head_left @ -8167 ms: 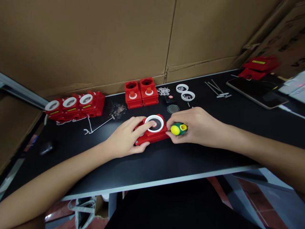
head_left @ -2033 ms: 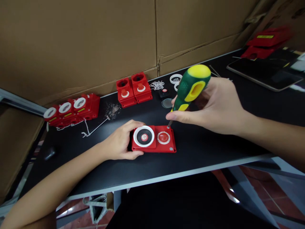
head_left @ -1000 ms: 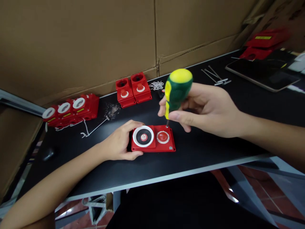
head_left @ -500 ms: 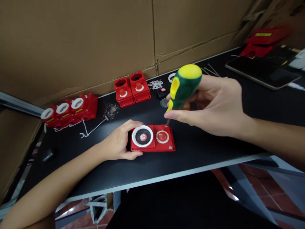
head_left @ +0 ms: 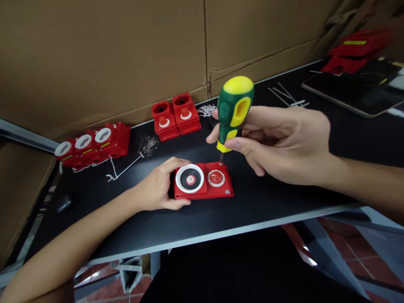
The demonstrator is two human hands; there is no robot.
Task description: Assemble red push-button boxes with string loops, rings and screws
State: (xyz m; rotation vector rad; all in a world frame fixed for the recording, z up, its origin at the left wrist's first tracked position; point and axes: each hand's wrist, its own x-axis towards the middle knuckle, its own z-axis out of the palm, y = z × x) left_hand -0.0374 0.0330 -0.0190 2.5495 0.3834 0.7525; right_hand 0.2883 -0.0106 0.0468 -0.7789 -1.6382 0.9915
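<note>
A red alarm box (head_left: 205,189) lies on the black table, with a white-ringed round black part on its left and a red dome on its right. My left hand (head_left: 162,185) grips its left end, thumb at the near edge and fingers at the far edge. In my right hand (head_left: 277,143) is a green and yellow screwdriver (head_left: 236,105), held nearly upright between thumb and fingers. Its tip meets a screw near the box's far right corner. Another screw (head_left: 227,192) shows at the near right corner.
Two red boxes (head_left: 175,118) stand at the back beside white cords (head_left: 206,110). More red housings (head_left: 94,143) with white rings sit left, near a thin white-ended rod (head_left: 128,167). Cable ties (head_left: 284,93), a dark tablet (head_left: 353,92) and red parts (head_left: 356,50) lie right.
The screwdriver has turned about its length and become more upright, its handle moving left. My right fingers have shifted round it. My left hand keeps its grip on the box.
</note>
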